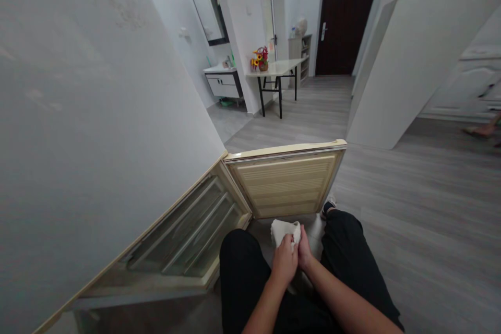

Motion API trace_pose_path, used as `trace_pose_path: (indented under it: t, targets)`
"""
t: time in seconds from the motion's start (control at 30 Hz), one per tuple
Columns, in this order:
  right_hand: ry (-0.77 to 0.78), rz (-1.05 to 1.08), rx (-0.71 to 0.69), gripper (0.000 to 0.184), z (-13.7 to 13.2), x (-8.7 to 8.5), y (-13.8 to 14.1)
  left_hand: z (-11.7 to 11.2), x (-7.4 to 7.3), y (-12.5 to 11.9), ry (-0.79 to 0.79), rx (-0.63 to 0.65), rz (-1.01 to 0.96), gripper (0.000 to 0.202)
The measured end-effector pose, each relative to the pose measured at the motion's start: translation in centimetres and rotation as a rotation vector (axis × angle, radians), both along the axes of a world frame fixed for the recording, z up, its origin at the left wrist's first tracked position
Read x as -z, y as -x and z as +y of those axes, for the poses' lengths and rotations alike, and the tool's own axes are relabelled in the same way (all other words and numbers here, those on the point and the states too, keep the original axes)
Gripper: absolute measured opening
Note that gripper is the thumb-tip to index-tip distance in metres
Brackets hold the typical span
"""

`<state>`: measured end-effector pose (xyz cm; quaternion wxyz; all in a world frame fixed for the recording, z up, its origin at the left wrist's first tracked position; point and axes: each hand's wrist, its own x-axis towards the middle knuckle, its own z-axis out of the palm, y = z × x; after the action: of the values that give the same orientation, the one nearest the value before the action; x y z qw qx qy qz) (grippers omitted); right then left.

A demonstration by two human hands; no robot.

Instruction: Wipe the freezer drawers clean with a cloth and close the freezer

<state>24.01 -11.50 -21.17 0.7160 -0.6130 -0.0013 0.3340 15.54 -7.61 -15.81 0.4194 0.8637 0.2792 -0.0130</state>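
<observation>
Between my knees, a folded white cloth [282,230] is held up by both hands. My left hand [286,259] is closed on its lower part, fingers curled into the fabric. Pressed against the cloth's right side is my right hand [305,251], also closed around it, touching the left. Just beyond the hands, a cream-coloured fridge door [287,183] stands swung open, its ribbed inner side facing me. To the left, the open lower compartment [188,229] shows several translucent drawer fronts.
A pale wall-like panel [117,115] rises above the compartment at left. Farther off are a folding table [279,68] with a flower basket [260,60], a wash basin cabinet [224,83] and a dark door [346,15]. At the right edge, part of another person's foot [481,130] shows.
</observation>
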Motion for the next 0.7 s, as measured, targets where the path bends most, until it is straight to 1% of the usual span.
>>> trace_pose_path:
  t: [0.1,0.17,0.2,0.27,0.3,0.33,0.37,0.4,0.47,0.5,0.57,0.63,0.7]
  targets:
    - [-0.038,0.182,0.014,0.066,0.3,0.1,0.2,1.6,-0.1,-1.6,-0.044,-0.004,0.133,0.028]
    - [-0.036,0.266,0.003,0.062,0.6,0.8,0.7,3.2,0.0,-2.3,-0.043,-0.025,0.146,0.030]
    - [-0.027,0.296,-0.005,0.060,0.7,1.3,1.1,4.1,0.0,-2.6,-0.041,-0.056,0.143,0.030]
    - [-0.010,0.315,-0.040,0.058,1.1,2.2,1.8,5.9,-0.4,-2.7,-0.042,-0.122,0.140,0.029]
    - [-0.017,0.301,-0.067,0.057,1.2,2.6,2.2,6.6,-0.8,-2.6,-0.051,-0.133,0.133,0.030]
    - [-0.030,0.285,-0.097,0.056,1.4,2.9,2.5,7.1,-1.3,-2.5,-0.063,-0.110,0.118,0.029]
    - [-0.049,0.279,-0.119,0.054,1.5,3.1,2.8,7.2,-2.0,-2.4,-0.077,-0.059,0.093,0.029]
    - [-0.079,0.296,-0.140,0.050,1.5,3.1,2.9,7.2,-2.8,-2.3,-0.087,0.024,0.061,0.028]
    - [-0.166,0.399,-0.153,0.042,1.4,2.9,2.9,6.4,-4.4,-2.2,-0.107,0.234,0.015,0.025]
    - [-0.211,0.467,-0.149,0.039,1.1,2.6,2.6,5.9,-5.1,-2.2,-0.117,0.346,0.019,0.024]
    - [-0.282,0.570,-0.134,0.031,0.5,1.9,1.5,5.0,-6.1,-2.3,-0.152,0.524,0.075,0.026]
    - [-0.304,0.591,-0.112,0.024,-0.1,1.1,0.1,4.9,-6.6,-2.6,-0.182,0.617,0.117,0.029]
    - [-0.328,0.551,-0.091,0.020,-0.4,0.4,-1.2,5.5,-6.6,-2.8,-0.140,0.638,0.108,0.030]
